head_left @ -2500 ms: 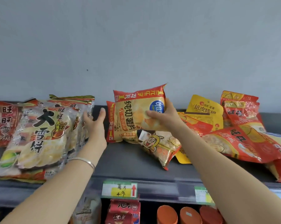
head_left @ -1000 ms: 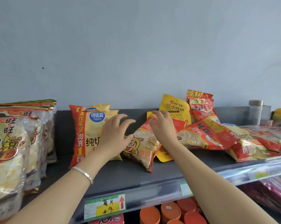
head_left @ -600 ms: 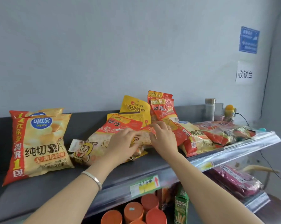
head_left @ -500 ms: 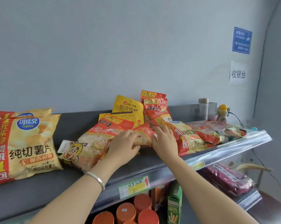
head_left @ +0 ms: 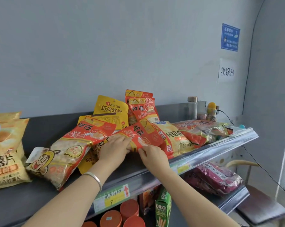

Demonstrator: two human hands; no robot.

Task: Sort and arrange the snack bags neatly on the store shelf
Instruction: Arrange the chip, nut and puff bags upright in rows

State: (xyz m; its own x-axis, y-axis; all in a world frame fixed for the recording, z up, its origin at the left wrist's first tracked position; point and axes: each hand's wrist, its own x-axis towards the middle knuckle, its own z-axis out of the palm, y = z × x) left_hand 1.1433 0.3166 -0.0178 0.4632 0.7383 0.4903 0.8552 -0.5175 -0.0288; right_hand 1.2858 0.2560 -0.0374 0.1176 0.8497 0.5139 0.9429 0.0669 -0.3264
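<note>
Holding the red snack bag (head_left: 143, 135) at its near edge, I have both hands on it where it lies tilted on the dark shelf (head_left: 40, 128). My right grip (head_left: 152, 156) pinches that edge, thumb on top, the other fingers hidden beneath the bag. My left grip (head_left: 113, 149) lies just left of the red snack bag, fingers stretched out nearly straight and touching its left end, not clasped round it; a silver bracelet (head_left: 95, 177) circles that wrist.

Left of the red snack bag and partly under my left palm lies a mascot bag (head_left: 61, 158), red at the top with a cartoon face near its bottom. Behind the red snack bag a yellow pouch (head_left: 111, 110) and two upright red bags (head_left: 143, 108) lean toward the wall. Touching its right side is a yellow chip bag (head_left: 176, 136), and further right lie clear-wrapped bags (head_left: 200, 130). Well to the left of it stand large chip bags (head_left: 5, 153), cut off by the frame.

Below the red snack bag a price tag (head_left: 112, 197) hangs on the shelf's front rail, with orange lids (head_left: 112, 217) and a green box (head_left: 163, 208) underneath. Purple bags (head_left: 217, 177) sit on the lower shelf, down and to the right of it
</note>
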